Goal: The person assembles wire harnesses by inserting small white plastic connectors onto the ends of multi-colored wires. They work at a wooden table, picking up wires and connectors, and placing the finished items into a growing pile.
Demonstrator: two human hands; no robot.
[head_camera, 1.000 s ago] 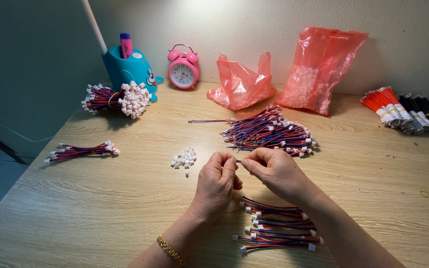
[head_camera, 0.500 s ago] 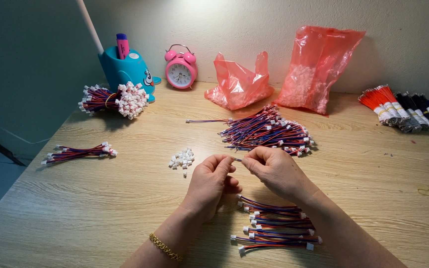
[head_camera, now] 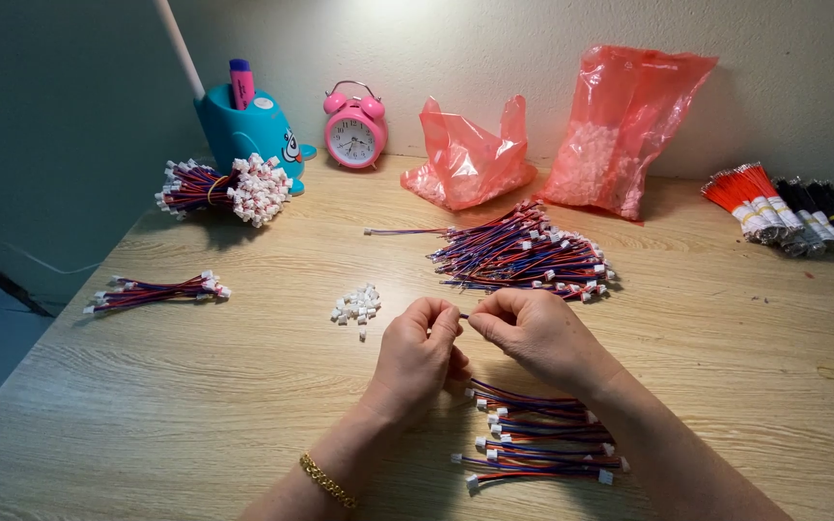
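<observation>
head view, looking down on a pale wood-grain table (head_camera: 147, 405). left hand (head_camera: 419, 355) and right hand (head_camera: 538, 336) meet at mid-table, fingertips pinched together on a thin wire piece (head_camera: 463, 315); only a short dark stub shows between the two thumbs. its long axis runs roughly left to right, level with the table. whether a connector is on it cannot be told, too small and hidden by the fingers. both hands are closed narrow, thumb against forefinger. left wrist carries a gold chain bracelet (head_camera: 327, 481).

just left of the left hand: a small heap of white plastic connectors (head_camera: 356, 304), blocky and matte. under the right forearm: a flat stack of red-blue wire leads (head_camera: 542, 444) with white ends, lying left to right. beyond the hands: a larger loose pile of wire leads (head_camera: 523, 255), fanned, tips mostly to the right.

far left: a small bundle (head_camera: 156, 290) lying flat, and a banded bundle (head_camera: 229, 187) with a dense cluster of white ends. back edge: teal pen holder (head_camera: 248, 130), pink alarm clock (head_camera: 355, 133), round with twin bells, two crinkled translucent red plastic bags (head_camera: 620, 125). far right: taped bundles of red, black and blue wire (head_camera: 793, 207).
</observation>
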